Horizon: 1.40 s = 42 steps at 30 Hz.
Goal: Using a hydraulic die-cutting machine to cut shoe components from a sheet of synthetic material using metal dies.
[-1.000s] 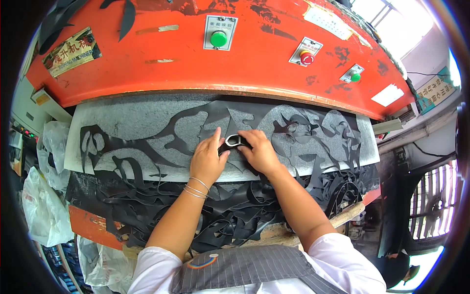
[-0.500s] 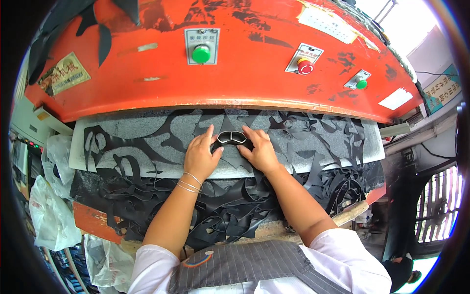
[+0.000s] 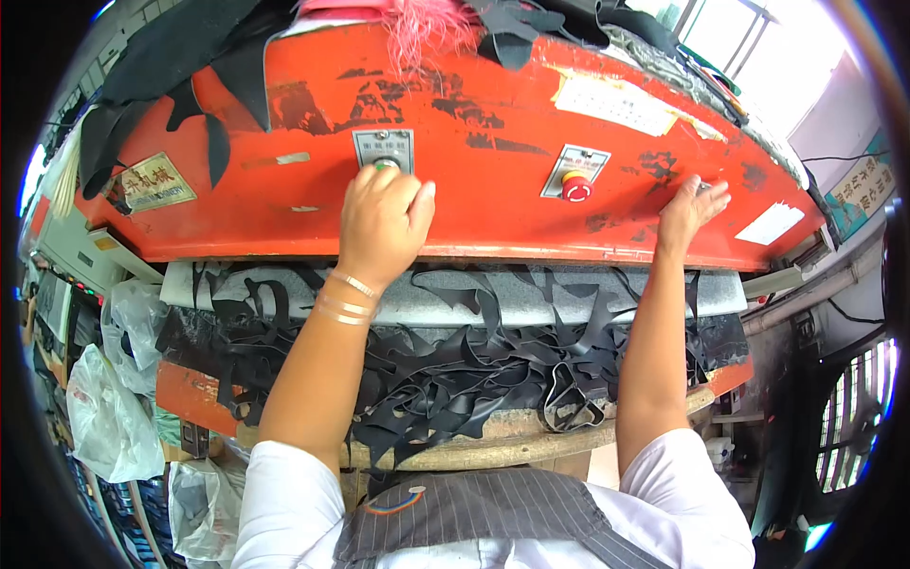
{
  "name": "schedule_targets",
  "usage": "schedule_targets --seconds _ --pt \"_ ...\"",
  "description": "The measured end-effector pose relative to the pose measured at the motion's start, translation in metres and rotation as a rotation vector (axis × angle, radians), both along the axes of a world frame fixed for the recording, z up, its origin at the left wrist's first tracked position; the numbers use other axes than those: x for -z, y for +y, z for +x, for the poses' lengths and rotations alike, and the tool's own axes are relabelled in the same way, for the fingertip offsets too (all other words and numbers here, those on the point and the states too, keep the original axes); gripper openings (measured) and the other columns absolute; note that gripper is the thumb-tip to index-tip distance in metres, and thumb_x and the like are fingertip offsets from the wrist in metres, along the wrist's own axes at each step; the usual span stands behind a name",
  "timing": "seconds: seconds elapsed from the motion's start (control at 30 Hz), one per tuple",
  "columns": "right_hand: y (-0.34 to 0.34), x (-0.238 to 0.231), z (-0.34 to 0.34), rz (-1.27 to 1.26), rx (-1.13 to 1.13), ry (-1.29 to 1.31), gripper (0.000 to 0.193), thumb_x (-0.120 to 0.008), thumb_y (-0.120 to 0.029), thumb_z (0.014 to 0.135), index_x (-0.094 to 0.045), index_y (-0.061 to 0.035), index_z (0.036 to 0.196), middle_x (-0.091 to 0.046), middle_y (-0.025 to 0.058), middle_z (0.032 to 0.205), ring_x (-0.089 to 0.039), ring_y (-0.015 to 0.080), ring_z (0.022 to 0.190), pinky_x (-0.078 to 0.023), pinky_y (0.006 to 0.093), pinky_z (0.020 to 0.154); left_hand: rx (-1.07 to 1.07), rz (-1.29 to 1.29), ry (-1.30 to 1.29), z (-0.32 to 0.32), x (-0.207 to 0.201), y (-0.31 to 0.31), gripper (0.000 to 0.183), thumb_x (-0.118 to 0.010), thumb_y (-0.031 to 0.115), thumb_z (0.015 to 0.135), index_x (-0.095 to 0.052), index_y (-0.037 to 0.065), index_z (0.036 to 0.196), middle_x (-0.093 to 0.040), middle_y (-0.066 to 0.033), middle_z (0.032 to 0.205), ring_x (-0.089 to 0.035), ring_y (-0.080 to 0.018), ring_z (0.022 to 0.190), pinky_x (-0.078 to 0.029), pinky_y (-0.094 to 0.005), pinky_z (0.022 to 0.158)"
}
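Observation:
My left hand [image 3: 383, 220] is curled into a fist against the left green button [image 3: 383, 167] on a red machine front [image 3: 474, 209], covering most of the button. Farther right, my right hand [image 3: 690, 214] has its fingers stretched out and lies against the panel, where the right green button is hidden under it. Neither hand appears to hold anything. Below the panel, a pale cutting board [image 3: 607, 302] carries strips of cut black sheet. The small metal-edged cutting die is out of sight.
Between my hands sits a red stop button [image 3: 576, 186] with a yellow collar. Tangled black offcuts [image 3: 455, 365] heap along the near edge, above a wooden bar [image 3: 493, 449]. Plastic bags [image 3: 109, 417] hang at the left. Black sheets [image 3: 180, 66] drape over the machine's top.
Both hands have left the cutting die on the board and risen to the panel, left to the left button, right to the right one. The view has shifted up, and less board shows.

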State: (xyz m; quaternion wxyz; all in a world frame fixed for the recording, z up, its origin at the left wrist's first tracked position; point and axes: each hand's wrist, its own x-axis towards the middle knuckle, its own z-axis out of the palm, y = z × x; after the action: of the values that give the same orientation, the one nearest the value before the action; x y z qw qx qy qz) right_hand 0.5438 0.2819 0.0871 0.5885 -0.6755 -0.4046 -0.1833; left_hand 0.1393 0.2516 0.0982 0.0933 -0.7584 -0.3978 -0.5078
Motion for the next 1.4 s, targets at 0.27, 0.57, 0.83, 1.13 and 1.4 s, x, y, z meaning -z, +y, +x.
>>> schedule_targets --seconds 0.27,0.57,0.83,1.13,1.4 --pt "-0.197 0.060 -0.138 -0.742 -1.118 -0.161 0.050 -0.074 -0.032 0.081 -0.060 -0.0026 0.119 -0.062 0.0169 0.114 -0.058 0.0340 0.107 -0.044 0.0431 0.095 0.310 -0.952 0.052 -0.064 0.087 -0.175 0.029 -0.065 0.024 0.087 -0.062 0.002 0.068 -0.058 -0.0160 0.067 -0.057 -0.0344 0.062 -0.046 -0.0398 0.058" --pt "-0.303 0.116 -0.248 -0.887 -1.299 -0.625 0.049 -0.076 -0.027 0.070 -0.063 -0.0023 0.110 -0.064 0.0096 0.102 -0.060 0.0271 0.092 -0.050 0.0357 0.080 0.278 -1.432 0.048 -0.079 0.128 -0.228 0.035 -0.075 0.035 0.080 -0.063 0.003 0.076 -0.060 -0.0062 0.060 -0.056 -0.0151 0.056 -0.045 -0.0305 0.055" --pt "-0.292 0.105 -0.243 -0.855 -1.309 -0.531 0.043 -0.076 -0.022 0.066 -0.066 -0.0037 0.103 -0.065 0.0078 0.094 -0.060 0.0255 0.084 -0.051 0.0348 0.074 0.360 -1.139 0.245 -0.081 0.123 -0.228 0.049 -0.079 0.045 0.071 -0.060 0.007 0.095 -0.058 -0.0074 0.080 -0.060 -0.0233 0.067 -0.048 -0.0343 0.061" --pt "-0.128 0.078 -0.227 -0.769 -1.144 -0.241 0.051 -0.075 -0.027 0.079 -0.059 -0.0020 0.120 -0.066 0.0177 0.099 -0.061 0.0356 0.093 -0.048 0.0425 0.084 0.576 -1.393 0.111 -0.124 0.092 -0.148 0.017 -0.071 0.020 0.085 -0.068 0.004 0.089 -0.065 -0.0040 0.083 -0.060 -0.0115 0.071 -0.048 -0.0262 0.066" --pt "0.005 0.147 -0.260 -0.555 -0.925 -0.399 0.053 -0.078 -0.026 0.074 -0.056 -0.0021 0.116 -0.060 0.0195 0.120 -0.053 0.0357 0.117 -0.041 0.0464 0.100 -0.065 -0.521 0.045 -0.141 0.131 0.055 0.022 -0.068 0.021 0.082 -0.064 0.004 0.095 -0.061 -0.0128 0.092 -0.058 -0.0312 0.092 -0.047 -0.0388 0.080"
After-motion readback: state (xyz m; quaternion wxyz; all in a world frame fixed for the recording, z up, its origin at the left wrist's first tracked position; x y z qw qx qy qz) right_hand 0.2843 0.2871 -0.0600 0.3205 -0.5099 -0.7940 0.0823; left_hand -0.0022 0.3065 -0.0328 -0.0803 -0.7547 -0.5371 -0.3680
